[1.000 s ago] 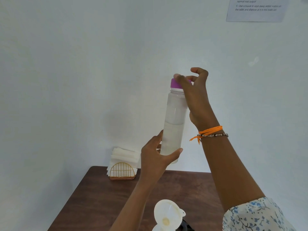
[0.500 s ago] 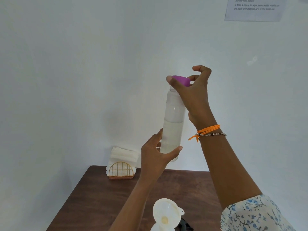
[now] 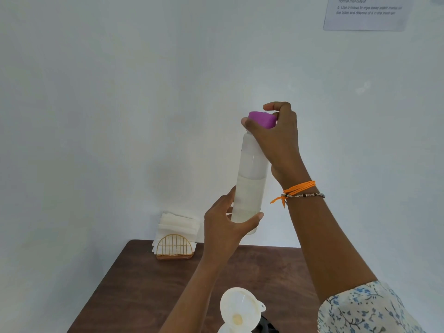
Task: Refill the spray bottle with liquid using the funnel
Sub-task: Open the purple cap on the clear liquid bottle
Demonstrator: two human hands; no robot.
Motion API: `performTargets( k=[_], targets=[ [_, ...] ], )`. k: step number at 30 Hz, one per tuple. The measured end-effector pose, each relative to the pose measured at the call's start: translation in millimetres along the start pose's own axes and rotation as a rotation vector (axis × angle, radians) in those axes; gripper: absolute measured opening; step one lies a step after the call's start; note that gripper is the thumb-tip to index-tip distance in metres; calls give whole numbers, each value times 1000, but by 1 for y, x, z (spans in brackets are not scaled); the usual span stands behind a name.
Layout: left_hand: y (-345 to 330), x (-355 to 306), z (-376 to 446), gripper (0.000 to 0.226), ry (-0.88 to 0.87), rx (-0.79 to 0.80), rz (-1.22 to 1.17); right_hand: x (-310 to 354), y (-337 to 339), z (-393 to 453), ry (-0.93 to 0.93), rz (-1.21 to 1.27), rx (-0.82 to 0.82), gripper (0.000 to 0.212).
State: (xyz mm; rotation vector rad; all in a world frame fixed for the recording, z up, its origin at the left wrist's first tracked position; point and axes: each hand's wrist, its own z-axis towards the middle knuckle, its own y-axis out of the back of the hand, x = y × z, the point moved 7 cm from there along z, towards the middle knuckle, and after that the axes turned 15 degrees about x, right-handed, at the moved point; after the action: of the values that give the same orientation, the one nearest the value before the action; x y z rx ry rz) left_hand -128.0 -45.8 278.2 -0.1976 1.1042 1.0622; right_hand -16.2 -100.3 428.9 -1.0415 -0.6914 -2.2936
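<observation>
A tall translucent water bottle (image 3: 252, 179), about half full of clear liquid, is held upright in the air above the table. My left hand (image 3: 228, 224) grips its lower end. My right hand (image 3: 276, 138) pinches the purple cap (image 3: 262, 119), which sits tilted and slightly raised off the bottle's neck. A white funnel (image 3: 237, 308) stands at the bottom edge of the view, seated in something white that is cut off by the frame. A dark object (image 3: 266, 326) lies right beside it, mostly hidden.
A brown wooden table (image 3: 144, 284) stands against a white wall. At its far left corner is a gold wire holder with white napkins (image 3: 175, 236). A printed paper sheet (image 3: 367, 13) hangs on the wall at top right.
My right hand has turned the purple cap and lifted it, so it now sits tilted above the neck. The bottle and left hand stay in nearly the same place.
</observation>
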Motion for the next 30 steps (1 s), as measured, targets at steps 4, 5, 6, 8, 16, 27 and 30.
performTargets(
  k=[4, 5, 6, 8, 16, 27, 30],
  targets=[
    [0, 2, 1, 63, 3, 0, -9, 0, -1, 1, 4, 139, 64, 32],
    [0, 2, 1, 63, 3, -2, -8, 1, -1, 0, 11, 154, 77, 31],
    [0, 2, 1, 63, 4, -3, -5, 1, -1, 0, 22, 161, 86, 30],
    [-1, 3, 0, 63, 8, -2, -4, 2, -1, 1, 39, 171, 98, 29],
    [-4, 2, -3, 60, 20, -18, -15, -2, 7, 2, 66, 421, 90, 22],
    [-4, 10, -3, 69, 21, -31, -26, -48, 19, -28, -100, 1035, -67, 13],
    [-5, 12, -3, 70, 26, -28, -33, -68, 20, -45, -129, 974, -127, 9]
  ],
)
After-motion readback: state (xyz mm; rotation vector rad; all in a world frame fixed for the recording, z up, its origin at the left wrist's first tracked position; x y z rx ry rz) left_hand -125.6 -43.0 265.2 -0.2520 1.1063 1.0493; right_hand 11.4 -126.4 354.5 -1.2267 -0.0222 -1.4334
